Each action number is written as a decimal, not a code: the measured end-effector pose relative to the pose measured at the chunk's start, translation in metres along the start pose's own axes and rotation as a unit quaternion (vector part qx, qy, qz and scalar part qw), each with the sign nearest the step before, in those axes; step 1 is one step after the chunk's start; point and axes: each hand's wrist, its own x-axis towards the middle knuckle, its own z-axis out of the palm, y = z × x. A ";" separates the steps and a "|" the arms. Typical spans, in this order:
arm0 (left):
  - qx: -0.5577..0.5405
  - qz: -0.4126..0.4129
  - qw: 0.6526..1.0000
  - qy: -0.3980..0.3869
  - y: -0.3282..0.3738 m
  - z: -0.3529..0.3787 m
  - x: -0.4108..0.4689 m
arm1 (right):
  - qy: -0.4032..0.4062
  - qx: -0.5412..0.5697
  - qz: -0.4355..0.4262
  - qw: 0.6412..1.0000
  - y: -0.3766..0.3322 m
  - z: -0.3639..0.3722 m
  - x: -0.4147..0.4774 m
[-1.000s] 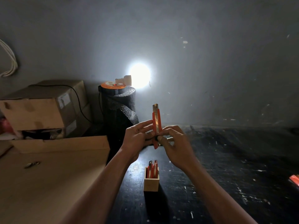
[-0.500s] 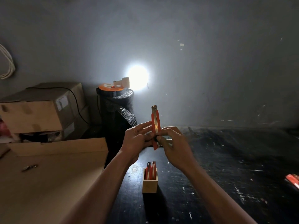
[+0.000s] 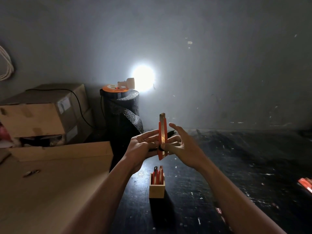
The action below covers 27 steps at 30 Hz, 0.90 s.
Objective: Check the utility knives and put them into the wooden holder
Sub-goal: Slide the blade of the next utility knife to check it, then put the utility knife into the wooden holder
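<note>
1. Head view: you hold an orange knife [image 3: 162, 137] upright in front of you, above the holder [image 3: 156, 186], blade end up with a short stretch of blade out at the top.
2. Your left hand [image 3: 143, 147] grips the knife from the left, fingers wrapped behind the body near its lower half.
3. Your right hand [image 3: 182, 146] has changed. A second ago its fingers were curled tight against the knife; now the upper fingers are spread wide and lifted off, and only the thumb [image 3: 166, 146] stays at the slider.
4. That reads as the check on this knife winding down: the left hand carries it alone, and the right is nearly free.
5. The holder stands on the dark table [image 3: 236, 166] directly below your hands, with several orange knives already upright in it.
6. More orange knives [image 3: 306, 184] lie at the right edge, well apart from the holder, so the task is not finished.
7. Judgement: retract the blade fully before lowering it in.
</note>
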 end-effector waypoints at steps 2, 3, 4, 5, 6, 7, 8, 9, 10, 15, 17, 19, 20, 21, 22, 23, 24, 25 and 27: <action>-0.004 -0.022 1.000 -0.007 -0.006 -0.003 0.001 | -0.020 0.024 0.011 0.999 0.004 -0.001 0.004; -0.006 -0.033 0.999 -0.017 -0.009 -0.006 0.002 | -0.028 0.040 0.020 0.999 0.008 0.000 0.006; -0.009 -0.044 0.999 -0.031 -0.013 -0.008 0.002 | -0.035 0.056 0.029 0.997 0.012 0.001 0.007; -0.012 -0.053 0.997 -0.046 -0.017 -0.010 0.001 | -0.040 0.066 0.036 0.996 0.018 0.002 0.008; -0.012 -0.061 0.996 -0.059 -0.020 -0.012 0.002 | -0.045 0.074 0.043 0.995 0.024 0.003 0.008; -0.010 -0.065 0.996 -0.064 -0.025 -0.015 0.003 | -0.051 0.082 0.049 0.994 0.029 0.005 0.009; -0.009 -0.067 0.996 -0.063 -0.029 -0.017 0.004 | -0.057 0.094 0.056 0.992 0.035 0.007 0.009; -0.008 -0.068 0.996 -0.060 -0.034 -0.020 0.006 | -0.062 0.108 0.062 0.990 0.041 0.010 0.010; -0.006 -0.067 0.996 -0.057 -0.039 -0.022 0.008 | -0.066 0.120 0.069 0.988 0.045 0.012 0.012; 0.009 -0.063 0.997 -0.037 -0.064 -0.032 0.022 | -0.089 0.167 0.108 0.976 0.075 0.026 0.027; 0.021 -0.068 0.997 -0.023 -0.075 -0.036 0.028 | -0.101 0.172 0.121 0.973 0.087 0.031 0.032; 0.038 -0.073 0.997 -0.014 -0.091 -0.043 0.036 | -0.107 0.177 0.136 0.969 0.100 0.038 0.038; 0.047 -0.075 0.996 -0.010 -0.101 -0.046 0.041 | -0.107 0.180 0.144 0.967 0.107 0.043 0.041; 0.054 -0.078 0.995 -0.006 -0.110 -0.049 0.045 | -0.103 0.180 0.151 0.966 0.114 0.048 0.045; 0.064 -0.083 0.994 0.000 -0.121 -0.051 0.049 | -0.092 0.170 0.158 0.968 0.124 0.055 0.047; 0.078 -0.087 0.993 0.007 -0.131 -0.052 0.053 | -0.074 0.149 0.163 0.972 0.135 0.063 0.050; 0.098 -0.088 0.991 0.015 -0.141 -0.054 0.057 | -0.055 0.123 0.167 0.977 0.146 0.071 0.053; 0.119 -0.087 0.989 0.023 -0.151 -0.055 0.061 | -0.039 0.097 0.172 0.980 0.156 0.079 0.055; 0.158 -0.085 0.983 0.041 -0.168 -0.055 0.067 | -0.020 0.062 0.180 0.982 0.174 0.093 0.059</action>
